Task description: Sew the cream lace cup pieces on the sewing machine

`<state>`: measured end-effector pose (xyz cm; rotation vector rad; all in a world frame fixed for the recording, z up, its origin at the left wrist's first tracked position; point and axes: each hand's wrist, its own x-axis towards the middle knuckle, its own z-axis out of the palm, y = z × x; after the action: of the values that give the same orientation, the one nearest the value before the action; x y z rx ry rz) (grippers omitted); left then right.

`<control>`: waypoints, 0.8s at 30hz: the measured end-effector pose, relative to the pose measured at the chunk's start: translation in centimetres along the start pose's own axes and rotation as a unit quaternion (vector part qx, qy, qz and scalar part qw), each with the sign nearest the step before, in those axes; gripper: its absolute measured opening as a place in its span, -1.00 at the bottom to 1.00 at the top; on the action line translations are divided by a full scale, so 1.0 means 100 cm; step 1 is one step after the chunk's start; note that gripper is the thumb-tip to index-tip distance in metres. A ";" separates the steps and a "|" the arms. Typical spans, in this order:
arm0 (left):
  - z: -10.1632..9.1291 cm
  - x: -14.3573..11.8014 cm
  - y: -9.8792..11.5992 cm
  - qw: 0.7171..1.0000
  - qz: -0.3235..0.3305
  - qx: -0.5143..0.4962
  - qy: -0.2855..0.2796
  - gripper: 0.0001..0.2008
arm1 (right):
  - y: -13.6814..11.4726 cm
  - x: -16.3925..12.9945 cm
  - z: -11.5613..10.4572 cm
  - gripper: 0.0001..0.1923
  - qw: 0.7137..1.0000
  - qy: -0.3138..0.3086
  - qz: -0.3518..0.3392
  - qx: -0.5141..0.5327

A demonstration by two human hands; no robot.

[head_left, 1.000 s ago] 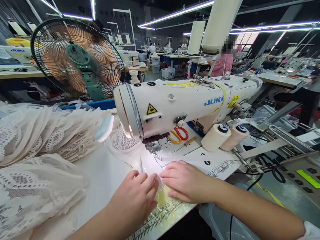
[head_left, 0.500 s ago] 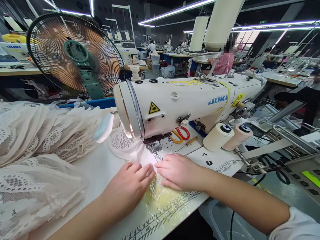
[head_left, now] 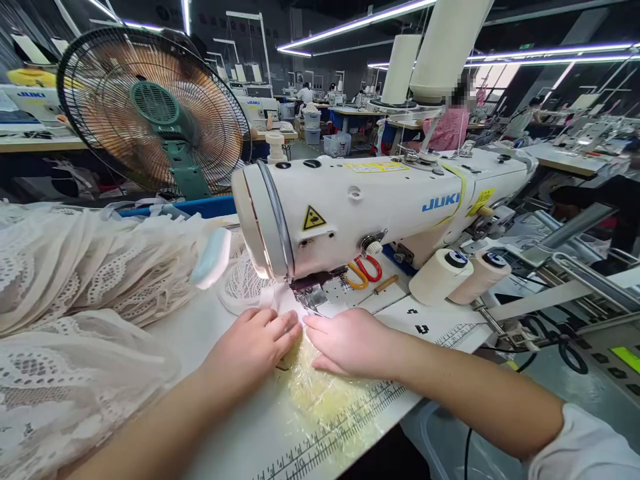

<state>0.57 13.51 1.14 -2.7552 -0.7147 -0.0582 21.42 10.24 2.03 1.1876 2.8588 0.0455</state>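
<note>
The white lace garment lies under the head of the white sewing machine, its near edge running toward me. My left hand is closed on that edge, thumb and forefinger pressed together just in front of the presser foot. Close beside it, my right hand has its fingers bent and pinching the fabric from the right. Most of the edge between my fingertips is hidden. Below the hands, a yellow patch shows under crinkled clear film on the table.
A pile of lace garments fills the left side. Scissors with red and orange handles, a wooden-handled tool and thread cones stand right of the needle. A large fan is behind. Printed rulers cross the table's front edge.
Both hands have shifted slightly toward the machine and to the left, uncovering more of the yellow patch. The garment has moved a little under the foot. The view has turned slightly.
</note>
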 end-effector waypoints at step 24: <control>-0.001 0.011 -0.005 0.989 -0.139 0.035 -0.027 -0.68 | -0.012 0.003 0.008 -0.49 0.998 0.005 0.056 0.000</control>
<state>1.27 14.37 1.53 -2.5812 -1.0884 -0.0174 20.45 9.64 1.12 1.3516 2.7976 0.0564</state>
